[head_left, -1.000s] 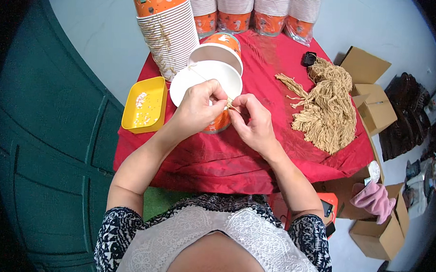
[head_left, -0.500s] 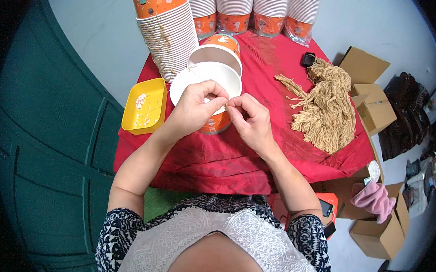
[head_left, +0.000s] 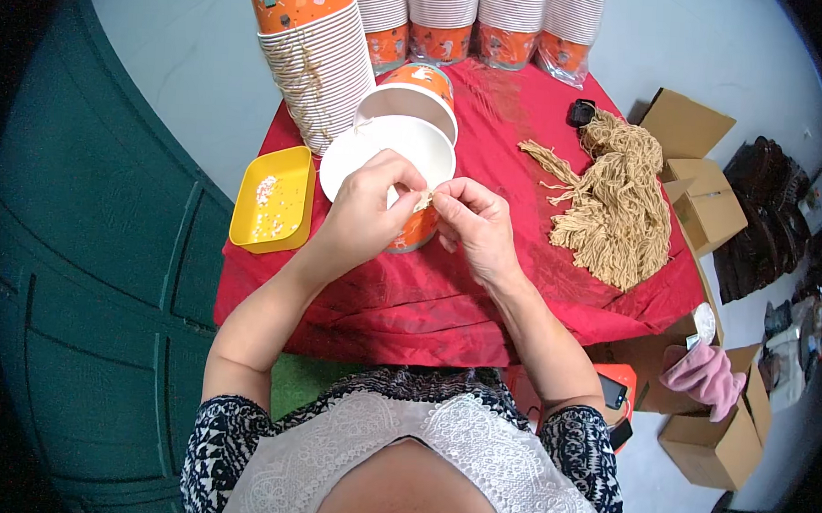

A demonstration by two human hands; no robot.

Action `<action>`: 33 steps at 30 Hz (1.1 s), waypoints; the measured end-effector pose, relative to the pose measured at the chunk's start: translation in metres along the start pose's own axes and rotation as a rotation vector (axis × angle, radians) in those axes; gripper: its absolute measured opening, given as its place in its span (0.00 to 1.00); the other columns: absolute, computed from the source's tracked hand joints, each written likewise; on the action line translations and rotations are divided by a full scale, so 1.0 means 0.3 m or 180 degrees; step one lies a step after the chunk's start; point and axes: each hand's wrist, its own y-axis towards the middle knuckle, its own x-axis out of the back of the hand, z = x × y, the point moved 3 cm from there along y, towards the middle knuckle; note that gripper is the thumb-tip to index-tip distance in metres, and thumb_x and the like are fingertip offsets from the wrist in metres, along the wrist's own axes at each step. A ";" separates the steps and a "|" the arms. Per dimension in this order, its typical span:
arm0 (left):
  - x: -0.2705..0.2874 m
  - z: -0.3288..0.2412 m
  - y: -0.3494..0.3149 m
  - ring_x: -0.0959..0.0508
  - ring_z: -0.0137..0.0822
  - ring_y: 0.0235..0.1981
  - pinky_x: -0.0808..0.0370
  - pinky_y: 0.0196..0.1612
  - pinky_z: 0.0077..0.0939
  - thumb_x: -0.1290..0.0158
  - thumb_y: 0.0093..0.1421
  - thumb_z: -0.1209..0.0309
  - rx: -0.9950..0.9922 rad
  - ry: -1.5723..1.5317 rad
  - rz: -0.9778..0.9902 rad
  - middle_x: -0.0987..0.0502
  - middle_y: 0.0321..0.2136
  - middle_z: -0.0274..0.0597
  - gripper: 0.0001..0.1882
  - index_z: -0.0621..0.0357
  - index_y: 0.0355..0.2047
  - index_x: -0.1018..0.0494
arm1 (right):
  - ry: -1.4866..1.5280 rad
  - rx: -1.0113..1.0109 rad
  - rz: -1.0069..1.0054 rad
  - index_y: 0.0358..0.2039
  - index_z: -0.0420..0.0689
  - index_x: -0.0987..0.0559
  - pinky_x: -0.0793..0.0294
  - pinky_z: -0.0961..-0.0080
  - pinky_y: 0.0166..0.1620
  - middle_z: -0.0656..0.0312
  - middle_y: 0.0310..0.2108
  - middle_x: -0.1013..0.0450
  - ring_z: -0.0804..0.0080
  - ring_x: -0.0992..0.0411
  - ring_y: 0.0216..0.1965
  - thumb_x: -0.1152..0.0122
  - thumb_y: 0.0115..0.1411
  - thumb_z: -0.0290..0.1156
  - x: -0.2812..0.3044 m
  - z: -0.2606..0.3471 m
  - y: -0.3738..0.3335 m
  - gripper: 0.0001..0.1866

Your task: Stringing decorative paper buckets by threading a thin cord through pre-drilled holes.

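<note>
Workroom with stacked tubs [head_left: 314, 87], yarn [head_left: 620, 201]

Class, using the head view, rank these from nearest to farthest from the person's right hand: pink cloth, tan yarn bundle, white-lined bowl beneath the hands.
From the right hand:
1. White-lined bowl: just to its left.
2. Tan yarn bundle: right, on the table.
3. Pink cloth: far right, off the table.
</note>
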 end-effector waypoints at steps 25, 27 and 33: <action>-0.029 -0.041 -0.053 0.26 0.47 0.37 0.35 0.46 0.39 0.47 0.53 0.81 -0.0520 0.0782 -0.0171 0.28 0.31 0.46 0.05 0.61 0.29 0.32 | -0.2497 0.1651 -0.0541 0.31 0.36 0.30 0.31 0.67 0.32 0.53 0.27 0.32 0.60 0.31 0.29 0.47 0.64 0.23 0.057 0.066 0.008 0.05; -0.025 -0.040 -0.057 0.26 0.47 0.38 0.35 0.46 0.39 0.47 0.53 0.81 -0.0524 0.0817 -0.0137 0.28 0.32 0.46 0.05 0.61 0.29 0.32 | -0.2687 0.1673 -0.0631 0.30 0.36 0.31 0.30 0.63 0.32 0.51 0.28 0.33 0.56 0.31 0.30 0.47 0.64 0.23 0.055 0.068 0.010 0.05; -0.013 -0.056 -0.068 0.27 0.48 0.39 0.35 0.49 0.40 0.48 0.53 0.80 -0.0629 0.1011 -0.0017 0.28 0.34 0.47 0.04 0.61 0.28 0.32 | -0.3157 0.1894 -0.0812 0.31 0.37 0.32 0.29 0.57 0.33 0.49 0.29 0.32 0.50 0.29 0.32 0.47 0.63 0.22 0.060 0.057 0.018 0.04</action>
